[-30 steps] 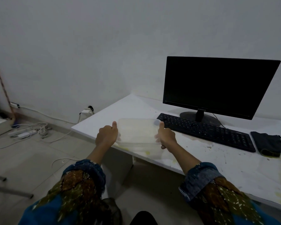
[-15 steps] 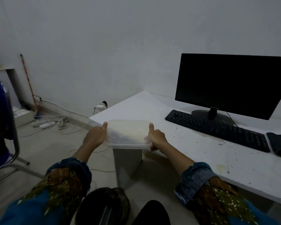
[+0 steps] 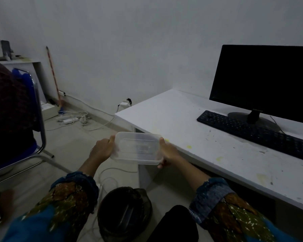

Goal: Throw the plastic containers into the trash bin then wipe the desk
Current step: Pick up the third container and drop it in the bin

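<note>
Your left hand (image 3: 101,151) and right hand (image 3: 168,152) clamp the plastic container (image 3: 138,148) just off the desk (image 3: 217,149) edge; the trash bin (image 3: 124,210) stands below, and a chair (image 3: 24,137) is left.

No legible text anywhere; logo on monitor (image 3: 262,81) bezel too small to read, keyboard (image 3: 255,135) keys too dark.

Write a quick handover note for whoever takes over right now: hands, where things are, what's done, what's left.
Left hand and right hand: each grips one end of the clear plastic container, held level off the desk's front corner.
Trash bin: on the floor, below and nearer than the container.
Done: container lifted off the desk.
Left: drop it in the bin, then wipe the desk; yellowish stains show near its front edge. No wiping cloth in view.
</note>
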Available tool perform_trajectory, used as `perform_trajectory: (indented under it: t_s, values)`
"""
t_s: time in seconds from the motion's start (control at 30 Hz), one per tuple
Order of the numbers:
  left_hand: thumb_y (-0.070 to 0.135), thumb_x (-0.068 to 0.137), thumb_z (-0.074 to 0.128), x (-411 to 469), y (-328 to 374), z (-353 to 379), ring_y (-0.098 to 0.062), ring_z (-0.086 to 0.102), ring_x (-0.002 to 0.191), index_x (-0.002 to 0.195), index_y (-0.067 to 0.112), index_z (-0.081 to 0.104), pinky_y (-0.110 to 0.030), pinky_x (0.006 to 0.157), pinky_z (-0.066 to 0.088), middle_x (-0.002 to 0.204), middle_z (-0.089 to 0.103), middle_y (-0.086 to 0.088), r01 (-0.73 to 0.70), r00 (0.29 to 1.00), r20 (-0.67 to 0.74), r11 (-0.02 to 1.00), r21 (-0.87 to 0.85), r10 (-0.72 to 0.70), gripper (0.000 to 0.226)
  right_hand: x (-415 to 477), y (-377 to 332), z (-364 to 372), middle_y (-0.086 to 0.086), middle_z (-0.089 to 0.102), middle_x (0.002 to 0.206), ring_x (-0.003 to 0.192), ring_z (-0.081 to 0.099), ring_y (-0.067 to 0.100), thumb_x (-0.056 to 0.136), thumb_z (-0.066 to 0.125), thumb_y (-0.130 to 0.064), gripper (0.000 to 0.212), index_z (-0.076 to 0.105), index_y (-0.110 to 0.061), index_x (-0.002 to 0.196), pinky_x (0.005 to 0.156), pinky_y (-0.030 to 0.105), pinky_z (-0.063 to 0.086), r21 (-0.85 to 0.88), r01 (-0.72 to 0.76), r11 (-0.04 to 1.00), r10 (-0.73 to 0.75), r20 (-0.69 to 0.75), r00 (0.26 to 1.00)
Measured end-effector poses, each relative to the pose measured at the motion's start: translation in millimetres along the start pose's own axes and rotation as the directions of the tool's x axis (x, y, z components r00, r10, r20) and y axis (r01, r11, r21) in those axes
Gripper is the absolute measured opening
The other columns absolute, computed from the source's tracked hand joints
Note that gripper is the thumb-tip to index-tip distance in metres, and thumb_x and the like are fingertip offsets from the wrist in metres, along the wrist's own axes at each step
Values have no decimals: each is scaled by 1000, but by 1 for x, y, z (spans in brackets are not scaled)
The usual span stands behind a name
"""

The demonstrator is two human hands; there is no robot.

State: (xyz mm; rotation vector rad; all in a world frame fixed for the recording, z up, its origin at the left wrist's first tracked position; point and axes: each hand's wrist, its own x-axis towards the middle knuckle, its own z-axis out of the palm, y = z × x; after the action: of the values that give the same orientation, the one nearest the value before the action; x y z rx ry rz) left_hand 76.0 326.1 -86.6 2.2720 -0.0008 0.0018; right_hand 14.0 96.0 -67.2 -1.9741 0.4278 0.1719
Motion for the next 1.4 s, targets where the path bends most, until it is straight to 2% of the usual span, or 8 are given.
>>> perform_trajectory:
  t_s: [0.23,0.47,0.67,0.77,0.9,1.03,1.17,1.4]
  values:
    - [66,86,13,0,-32,12,-32,64,90,85,9,71,-41,86,52,97,70,-20,132,989,72,991,11,-132,82,18,23,26,28,65,102,53,63,28,95,17,-60,78,50,7,120,44,30,53,-26,-27,999,28,28,999]
    - [49,99,16,3,-63,32,-27,61,80,111,0,61,-29,58,47,108,64,-21,228,959,168,974,20,-228,68,32,42,55,28,62,94,90,65,50,95,19,-59,66,47,0,99,74,55,54,28,-106,994,103,87,991]
    - [45,100,21,9,-102,54,-25,58,78,106,6,60,-24,54,41,103,63,-15,295,940,187,955,-26,-285,55,54,64,72,17,55,70,49,55,29,95,18,-60,68,48,1,97,54,41,54,28,-229,973,227,65,972]
    - [45,100,24,12,-121,64,-26,60,85,111,4,58,-26,65,47,112,62,-14,317,929,202,948,-5,-310,54,64,76,78,15,54,66,33,53,20,96,17,-59,68,48,1,107,39,27,50,-14,-249,968,249,70,966]
    - [46,98,29,14,-151,74,-33,53,118,130,4,49,-41,103,42,133,52,-18,377,900,215,925,56,-380,56,76,91,91,7,43,59,37,44,15,96,19,-58,60,45,-8,76,35,21,37,-31,-264,964,265,70,962]
    - [34,100,34,13,-170,88,-31,48,123,131,1,45,-31,97,38,138,47,-20,400,876,231,906,140,-423,47,88,108,104,8,45,57,44,44,18,96,19,-58,63,46,-10,64,42,25,36,-99,-251,963,259,73,963]
    - [31,98,43,11,-203,105,-28,52,112,121,0,51,-27,81,37,128,53,-18,416,857,270,899,140,-439,40,103,127,116,15,55,85,57,50,20,96,16,-58,59,53,-11,96,48,26,41,-197,-251,948,268,68,961]
    - [31,96,45,10,-251,128,-36,40,130,138,-2,36,-36,101,38,144,36,-26,500,777,318,840,211,-543,54,120,157,130,24,63,109,80,56,27,97,19,-56,69,55,-1,119,49,25,40,-297,-289,910,320,62,945]
